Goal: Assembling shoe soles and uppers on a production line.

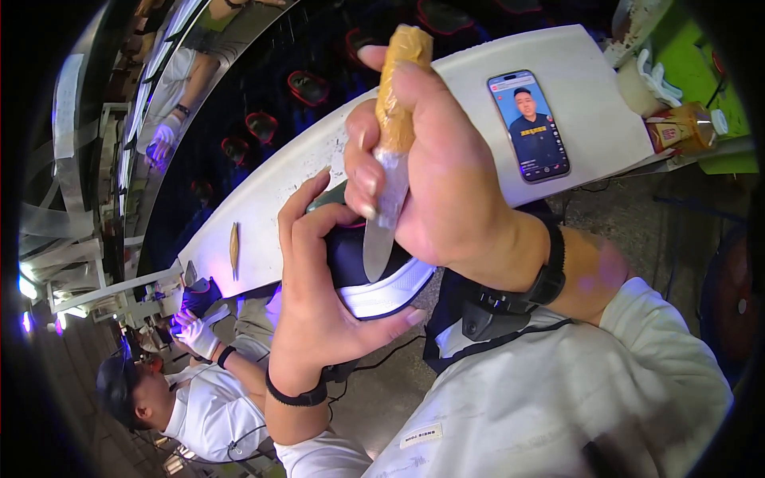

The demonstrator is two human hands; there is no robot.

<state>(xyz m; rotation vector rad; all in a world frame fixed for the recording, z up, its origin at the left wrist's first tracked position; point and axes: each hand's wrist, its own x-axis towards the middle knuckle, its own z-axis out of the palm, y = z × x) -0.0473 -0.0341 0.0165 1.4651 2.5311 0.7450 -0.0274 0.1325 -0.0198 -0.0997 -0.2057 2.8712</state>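
My left hand [299,319] is wrapped round a dark shoe [344,259] with a white sole [386,295], its thumb along the sole's near side and its fingers over the far side. In my right hand [454,159] is a knife [378,255] with a rounded metal blade and a handle bound in yellowish tape. The blade points down over the shoe, its tip by the upper edge of the white sole; whether it touches cannot be told. Much of the shoe is hidden behind the fingers and the blade.
A white table [470,60] curves behind my hands, bearing a lit phone [530,127] and a slim pointed tool [234,251]. A jar [677,131] stands at its right end. Beyond runs a dark surface with red-edged shoe parts [307,88]. A gloved co-worker [211,410] sits lower left.
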